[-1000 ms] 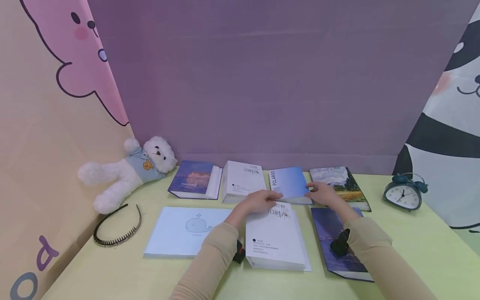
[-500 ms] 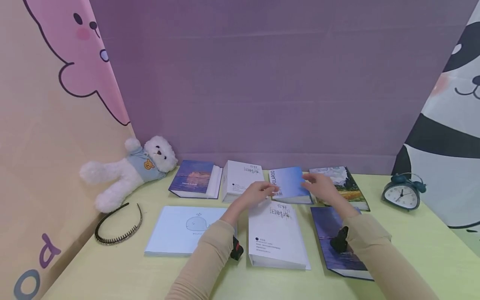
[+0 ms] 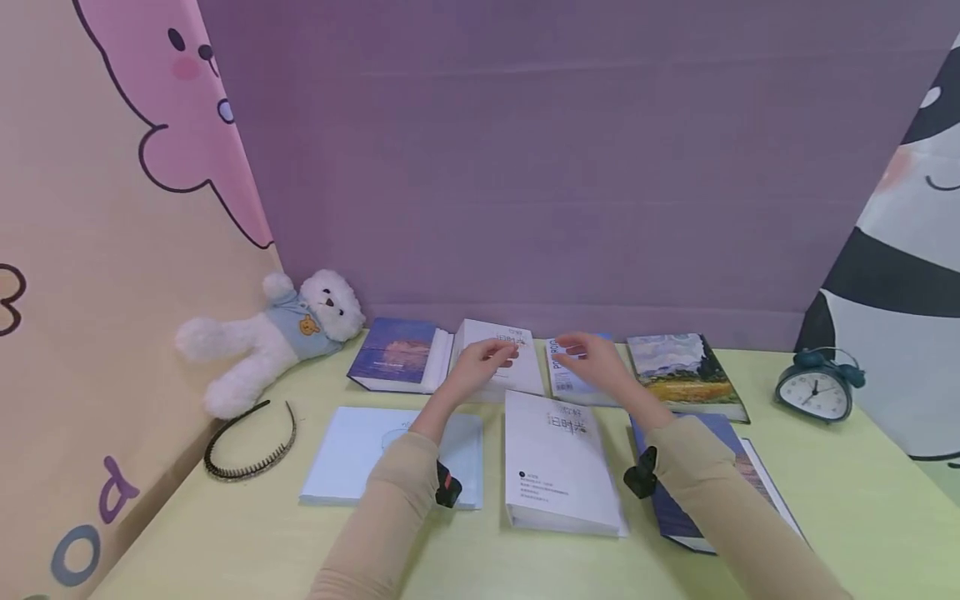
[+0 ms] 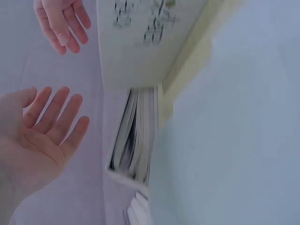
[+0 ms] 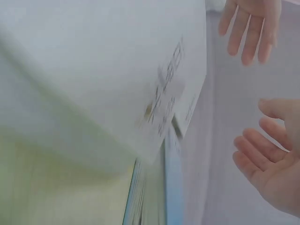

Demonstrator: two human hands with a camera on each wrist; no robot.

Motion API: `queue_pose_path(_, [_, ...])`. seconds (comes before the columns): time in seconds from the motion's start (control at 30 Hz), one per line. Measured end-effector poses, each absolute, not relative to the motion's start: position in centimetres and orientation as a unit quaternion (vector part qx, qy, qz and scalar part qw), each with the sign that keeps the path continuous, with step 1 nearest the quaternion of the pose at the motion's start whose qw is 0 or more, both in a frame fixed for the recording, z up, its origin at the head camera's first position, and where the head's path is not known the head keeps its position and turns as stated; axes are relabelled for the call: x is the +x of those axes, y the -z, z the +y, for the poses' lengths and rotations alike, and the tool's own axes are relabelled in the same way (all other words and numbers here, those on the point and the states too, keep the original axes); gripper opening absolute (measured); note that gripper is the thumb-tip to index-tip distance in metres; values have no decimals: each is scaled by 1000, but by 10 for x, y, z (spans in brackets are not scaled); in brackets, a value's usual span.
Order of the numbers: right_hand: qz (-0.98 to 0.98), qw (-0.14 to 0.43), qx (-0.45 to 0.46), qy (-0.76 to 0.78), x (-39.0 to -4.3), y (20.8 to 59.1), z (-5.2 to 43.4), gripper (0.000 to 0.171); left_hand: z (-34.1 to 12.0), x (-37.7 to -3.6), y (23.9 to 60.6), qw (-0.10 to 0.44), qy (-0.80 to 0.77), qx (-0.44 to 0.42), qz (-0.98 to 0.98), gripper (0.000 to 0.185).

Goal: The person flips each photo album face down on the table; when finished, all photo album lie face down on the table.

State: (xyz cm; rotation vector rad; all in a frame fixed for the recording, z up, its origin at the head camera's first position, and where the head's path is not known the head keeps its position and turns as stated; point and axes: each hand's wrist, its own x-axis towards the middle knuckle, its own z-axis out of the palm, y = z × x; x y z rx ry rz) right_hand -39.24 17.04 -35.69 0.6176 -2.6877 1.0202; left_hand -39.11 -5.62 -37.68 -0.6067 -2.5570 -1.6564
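Your hands have both come off the blue book (image 3: 573, 385) they were holding a second ago at the back row, and they have shifted left and up, so that book now lies released between the white book behind and the painted-cover book (image 3: 684, 373). Your left hand (image 3: 480, 367) hovers palm-open over the rear white book (image 3: 497, 360), fingers straight and spread in the left wrist view, gripping nothing; whether the fingertips brush the cover I cannot tell. Your right hand (image 3: 596, 360) hangs just above the blue book's near edge, fingers likewise relaxed and apart, holding nothing. The two palms face one another with a gap between them, which reads as you lining up on the rear white book rather than the blue one. Just nearer you lies a second white book (image 3: 558, 462), flat, with the whale book (image 3: 358, 454) to its left and a dark blue book (image 3: 716, 492) under your right sleeve. Further out, a purple book (image 3: 397, 354) sits beside the plush bear (image 3: 281, 337), a hairband (image 3: 251, 442) lies at the left, and a clock (image 3: 817, 392) stands at the right on the table (image 3: 862, 492).
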Motion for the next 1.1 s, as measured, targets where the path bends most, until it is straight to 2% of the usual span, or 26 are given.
queue_pose_path(0.23, [-912, 81, 207, -344, -393, 355, 142, 40, -77, -390, 377, 36, 526, -173, -832, 31])
queue_pose_path(0.4, [-913, 56, 215, -342, -398, 362, 128, 41, -93, -390, 382, 28, 533, -155, -832, 31])
queue_pose_path(0.87, [-927, 6, 212, -310, -407, 380, 116, 41, -115, -388, 396, -53, 489, -112, -863, 43])
queue_pose_path(1.1, [-936, -61, 203, -281, -408, 383, 112, 48, -121, -387, 399, -100, 459, -99, -877, 56])
